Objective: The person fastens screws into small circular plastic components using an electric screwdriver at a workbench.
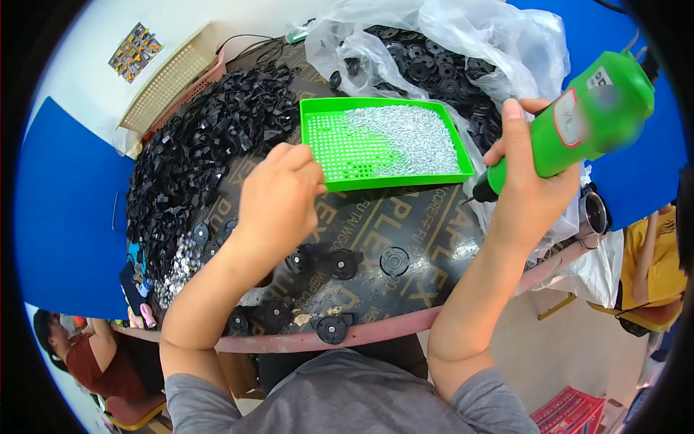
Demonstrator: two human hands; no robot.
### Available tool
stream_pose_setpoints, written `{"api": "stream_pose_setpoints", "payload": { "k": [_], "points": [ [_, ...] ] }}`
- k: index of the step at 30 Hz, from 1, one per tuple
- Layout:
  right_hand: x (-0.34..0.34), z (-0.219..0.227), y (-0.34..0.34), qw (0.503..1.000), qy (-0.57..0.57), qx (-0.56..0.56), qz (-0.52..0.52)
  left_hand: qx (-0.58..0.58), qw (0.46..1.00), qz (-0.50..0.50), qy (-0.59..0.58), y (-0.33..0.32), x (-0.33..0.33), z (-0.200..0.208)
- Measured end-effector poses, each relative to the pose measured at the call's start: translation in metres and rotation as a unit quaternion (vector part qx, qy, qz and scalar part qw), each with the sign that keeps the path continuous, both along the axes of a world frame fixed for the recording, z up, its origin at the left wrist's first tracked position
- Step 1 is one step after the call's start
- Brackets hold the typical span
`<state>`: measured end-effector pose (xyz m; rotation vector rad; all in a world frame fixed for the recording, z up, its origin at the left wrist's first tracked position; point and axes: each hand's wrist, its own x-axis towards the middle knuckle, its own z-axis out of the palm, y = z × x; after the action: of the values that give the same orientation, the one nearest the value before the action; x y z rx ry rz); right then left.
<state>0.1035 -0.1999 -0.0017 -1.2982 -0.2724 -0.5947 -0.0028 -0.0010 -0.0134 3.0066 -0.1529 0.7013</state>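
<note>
A green electric screwdriver (575,130) is gripped in my right hand (531,170), its dark tip slanting down to the left, just off the tray's right corner. My left hand (285,188) is closed, fingers curled together beside the tray's left front corner; whatever they hold, if anything, is hidden. Between the hands lies a green perforated tray (390,181) with a heap of small silvery screws (412,137) mostly on its right side. Round black plastic parts lie in front of it, among them one disc (395,261) and another part (332,329) on the table's pink edge.
Black plastic pieces (195,130) form a big pile at the left, with small shiny metal parts (184,267) by it. Clear plastic bags (477,36) with black discs (434,61) sit behind the tray. Other people (94,354) are seated at both sides.
</note>
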Motion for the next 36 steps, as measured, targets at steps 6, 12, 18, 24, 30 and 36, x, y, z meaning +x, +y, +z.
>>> {"api": "stream_pose_setpoints", "payload": {
  "k": [6, 12, 18, 24, 30, 36],
  "points": [
    [0.001, -0.005, 0.003, 1.000, -0.008, -0.008, 0.021, -0.051, 0.995, -0.062, 0.061, -0.017, -0.007, -0.029],
    [0.003, -0.006, 0.006, 0.999, -0.018, -0.020, 0.029, -0.078, 0.988, -0.073, 0.112, -0.015, -0.008, -0.041],
    [0.004, -0.009, 0.019, 0.996, -0.071, -0.025, 0.039, -0.107, 0.980, -0.082, 0.146, -0.011, -0.014, -0.053],
    [-0.006, -0.005, 0.022, 0.984, -0.125, 0.025, 0.122, -0.136, 0.987, -0.041, 0.079, -0.004, -0.056, -0.012],
    [-0.043, 0.022, 0.013, 0.978, -0.087, -0.076, 0.174, -0.167, 0.982, 0.020, 0.086, -0.028, -0.104, -0.028],
    [-0.050, 0.015, 0.042, 0.948, -0.092, -0.054, 0.299, -0.177, 0.978, 0.065, 0.088, -0.036, -0.103, -0.055]
  ]
}}
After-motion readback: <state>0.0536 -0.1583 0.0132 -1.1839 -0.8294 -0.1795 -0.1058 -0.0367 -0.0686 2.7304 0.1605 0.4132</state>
